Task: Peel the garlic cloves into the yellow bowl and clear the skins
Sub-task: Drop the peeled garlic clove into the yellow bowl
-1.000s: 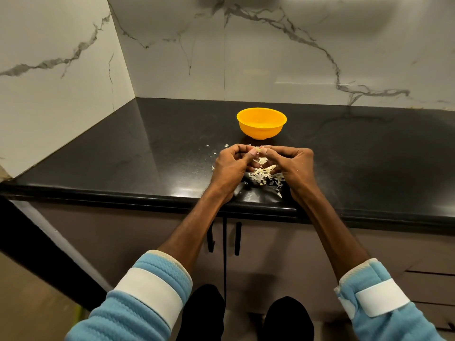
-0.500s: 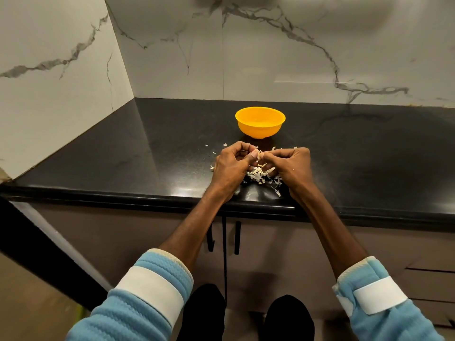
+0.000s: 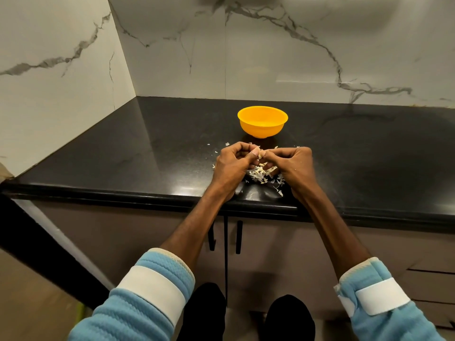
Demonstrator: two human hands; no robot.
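Clove [image 3: 259, 155] is pinched between my two hands: left hand [image 3: 234, 164] curls round it to steady it, right hand [image 3: 294, 166] nips at its skin. I'm doing it low over the skins [image 3: 261, 174] so flakes land in one heap on the surface [image 3: 357, 156]. Bowl [image 3: 262, 129] sits just past my knuckles, a short drop for the peeled one, I reckon.

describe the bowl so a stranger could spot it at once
Find the black countertop under the marble wall. Just beyond the left hand and right hand stands the bowl. It alone is bright yellow and round, unlike the pale garlic skins nearer the edge.
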